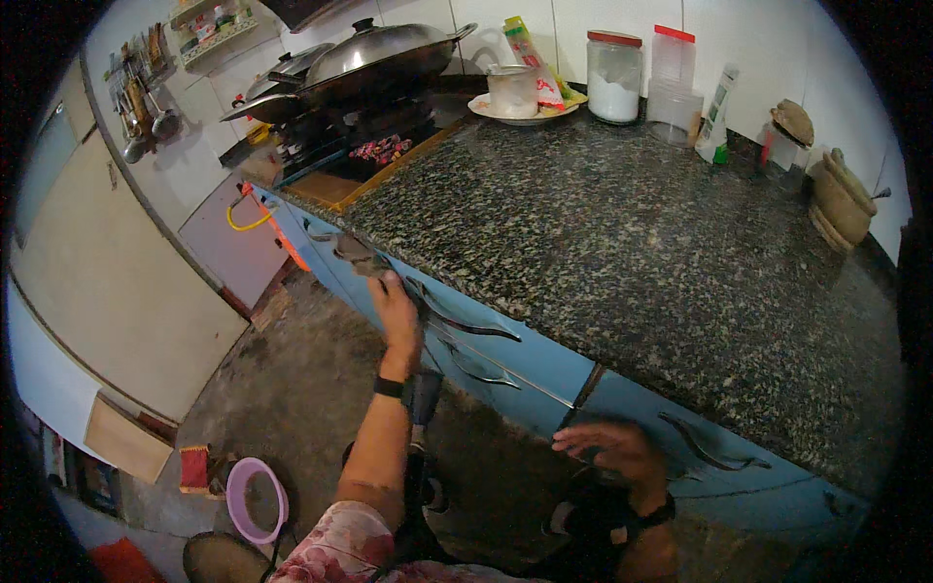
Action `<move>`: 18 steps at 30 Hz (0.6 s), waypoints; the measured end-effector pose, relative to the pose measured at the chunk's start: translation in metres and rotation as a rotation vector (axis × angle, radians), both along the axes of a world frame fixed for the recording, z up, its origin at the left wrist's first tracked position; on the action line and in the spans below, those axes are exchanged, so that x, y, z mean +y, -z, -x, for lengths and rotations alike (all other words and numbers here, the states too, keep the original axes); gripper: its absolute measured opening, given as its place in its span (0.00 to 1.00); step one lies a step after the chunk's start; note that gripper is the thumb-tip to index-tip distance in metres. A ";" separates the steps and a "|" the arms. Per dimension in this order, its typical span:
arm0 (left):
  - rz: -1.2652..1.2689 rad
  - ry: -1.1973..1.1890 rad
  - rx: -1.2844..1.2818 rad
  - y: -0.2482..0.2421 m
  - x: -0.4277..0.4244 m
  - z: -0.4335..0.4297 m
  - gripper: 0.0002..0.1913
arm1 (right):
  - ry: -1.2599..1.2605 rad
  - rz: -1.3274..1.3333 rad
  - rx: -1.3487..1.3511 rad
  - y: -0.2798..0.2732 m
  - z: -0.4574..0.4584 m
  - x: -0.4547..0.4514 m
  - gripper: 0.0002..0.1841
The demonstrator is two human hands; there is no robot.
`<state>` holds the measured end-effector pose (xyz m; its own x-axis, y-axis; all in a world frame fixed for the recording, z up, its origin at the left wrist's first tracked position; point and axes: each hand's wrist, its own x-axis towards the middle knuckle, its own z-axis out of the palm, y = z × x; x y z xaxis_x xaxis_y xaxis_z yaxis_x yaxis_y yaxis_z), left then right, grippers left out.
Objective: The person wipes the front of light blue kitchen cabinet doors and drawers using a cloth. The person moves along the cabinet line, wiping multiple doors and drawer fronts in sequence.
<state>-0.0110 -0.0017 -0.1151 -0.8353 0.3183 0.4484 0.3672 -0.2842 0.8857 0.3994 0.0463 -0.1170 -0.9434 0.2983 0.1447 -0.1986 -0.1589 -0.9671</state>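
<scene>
My left hand [396,310] is at the front of the blue cabinet [554,364], its fingers at a grey-brown cloth [358,255] by the drawer handles. Whether the fingers grip the cloth or only touch it cannot be told. Lower and to the right, my right hand [609,448] is held in front of the cabinet, slightly blurred, with fingers apart and nothing visible in it. A curved metal handle [711,448] lies to its right, and two more curved handles [466,324] are between my hands.
Above the cabinet runs a speckled granite countertop [583,218]. A lidded wok [386,62] stands on the stove at the back left. Along the wall are a jar of white powder [614,84], plastic containers [670,87] and a stone mortar [842,197]. A pink basin [255,501] sits on the floor.
</scene>
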 end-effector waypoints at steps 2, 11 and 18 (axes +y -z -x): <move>-0.094 0.097 -0.142 -0.018 0.000 -0.002 0.13 | 0.022 0.000 -0.008 0.001 -0.001 -0.003 0.30; 0.200 -0.208 0.522 -0.023 -0.014 -0.126 0.07 | -0.048 -0.001 0.046 0.007 -0.006 0.000 0.30; 0.158 -0.085 0.843 0.035 -0.006 -0.196 0.18 | -0.042 -0.010 0.077 0.014 -0.007 -0.002 0.31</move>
